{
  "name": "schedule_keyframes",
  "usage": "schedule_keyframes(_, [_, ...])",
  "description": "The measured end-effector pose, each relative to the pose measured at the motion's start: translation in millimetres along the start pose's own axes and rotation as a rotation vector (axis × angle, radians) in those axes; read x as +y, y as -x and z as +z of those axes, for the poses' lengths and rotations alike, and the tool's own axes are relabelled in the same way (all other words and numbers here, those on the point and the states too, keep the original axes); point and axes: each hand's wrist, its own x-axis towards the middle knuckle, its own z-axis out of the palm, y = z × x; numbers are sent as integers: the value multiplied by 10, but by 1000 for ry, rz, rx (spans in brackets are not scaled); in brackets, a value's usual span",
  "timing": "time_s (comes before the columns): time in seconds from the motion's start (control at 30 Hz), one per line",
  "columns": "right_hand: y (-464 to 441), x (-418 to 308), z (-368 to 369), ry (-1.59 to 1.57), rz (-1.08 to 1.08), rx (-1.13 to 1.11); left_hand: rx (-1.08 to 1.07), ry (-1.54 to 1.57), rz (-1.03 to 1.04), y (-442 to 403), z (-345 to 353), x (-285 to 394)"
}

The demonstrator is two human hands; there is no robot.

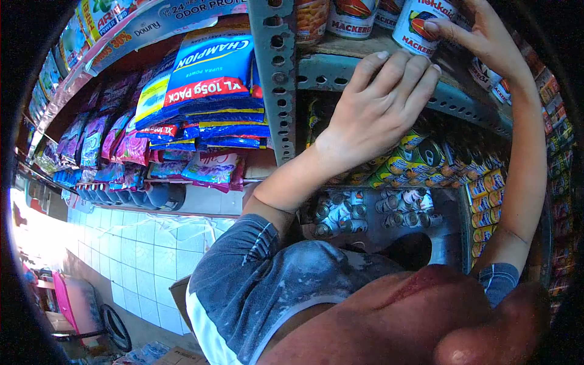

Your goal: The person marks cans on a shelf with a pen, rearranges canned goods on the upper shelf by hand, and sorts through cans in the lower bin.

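My right hand [486, 42] is closed on a white-and-red mackerel can [417, 27] on the upper shelf, with its thumb across the label. Just below this can, my left hand [383, 100] is bent at the front edge of the shelf [331, 72]. Its fingers are pressed together, the thumb is out of sight, and anything beneath the fingers is hidden. Another mackerel can [351, 18] stands left of the held one, beside an orange-labelled can [312, 21].
A perforated metal post [277, 79] divides the shelves. Blue Champion packs [213, 64] lie left of it. Yellow-green cans [413, 155] fill the shelf below my hands, with more cans [340, 213] lower down. Stacked yellow cans [486, 201] stand at the right.
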Motion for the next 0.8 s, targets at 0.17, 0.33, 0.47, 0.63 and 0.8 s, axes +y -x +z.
schedule_keyframes(0.17, [18,42,20,-19,-17,4,3,5,6,0,-3,-5])
schedule_keyframes(0.33, [38,79,44,-105,10,3,12,13,-1,3,8,2])
schedule_keyframes(0.47, [52,81,57,-72,-18,23,12,18,-7,5,16,3])
schedule_keyframes(0.63, [62,89,71,-79,-6,26,7,-1,17,9,22,-14])
schedule_keyframes(0.8, [71,107,79,-27,-28,32,8,9,2,7,14,1])
